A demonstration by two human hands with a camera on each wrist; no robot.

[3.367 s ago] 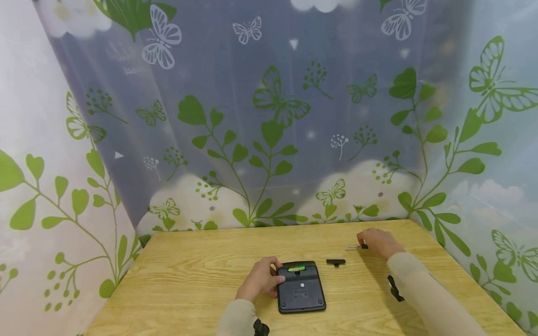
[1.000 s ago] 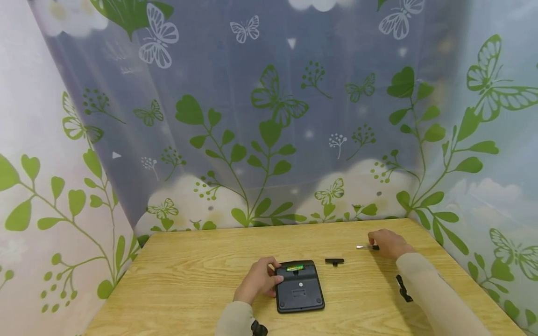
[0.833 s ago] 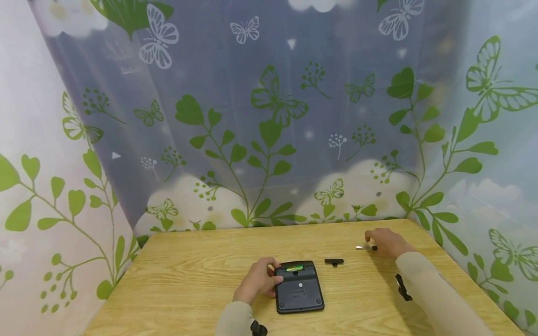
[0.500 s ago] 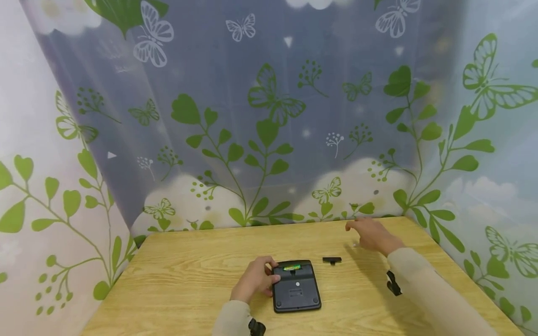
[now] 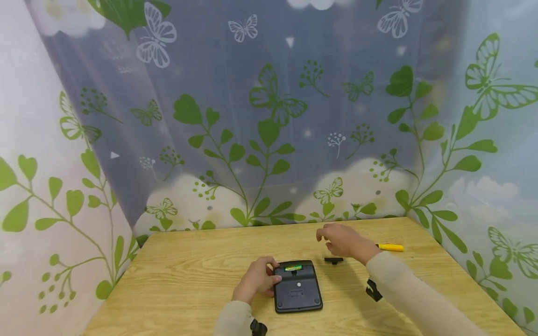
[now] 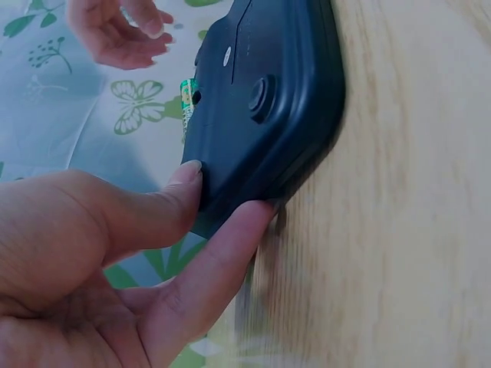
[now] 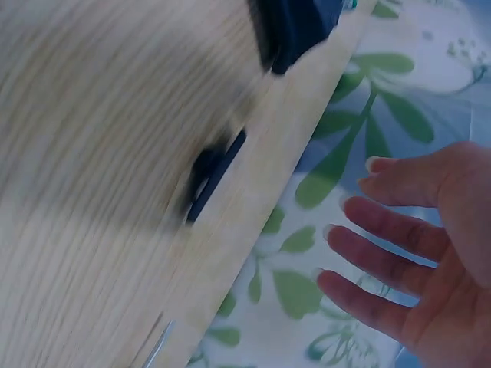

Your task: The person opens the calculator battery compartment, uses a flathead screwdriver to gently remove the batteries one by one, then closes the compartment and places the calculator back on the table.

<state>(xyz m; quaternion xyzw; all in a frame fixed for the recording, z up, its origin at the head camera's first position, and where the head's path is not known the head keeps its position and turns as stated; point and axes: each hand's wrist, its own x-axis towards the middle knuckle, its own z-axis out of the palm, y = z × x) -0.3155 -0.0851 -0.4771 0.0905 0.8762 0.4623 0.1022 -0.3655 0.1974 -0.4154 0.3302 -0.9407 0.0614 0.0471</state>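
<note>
A dark calculator (image 5: 298,291) lies face down on the table, its battery bay uncovered and a green battery (image 5: 293,268) inside. My left hand (image 5: 255,280) holds its left edge; in the left wrist view, thumb and forefinger pinch a corner of the casing. Just right of the calculator sits the small black battery cover (image 5: 334,260), also visible in the right wrist view. Above and beyond that cover hovers my right hand (image 5: 342,240), fingers loosely bent and holding nothing. Behind its wrist, a screwdriver with a yellow handle (image 5: 391,247) rests on the table, partly hidden by the forearm.
The wooden table (image 5: 180,280) meets a printed curtain (image 5: 235,140) with leaves and butterflies along its back edge. More of that printed fabric hangs at the left and right sides.
My right hand has let go of the screwdriver, lifted, and moved left to above the battery cover. The left hand keeps its hold on the calculator.
</note>
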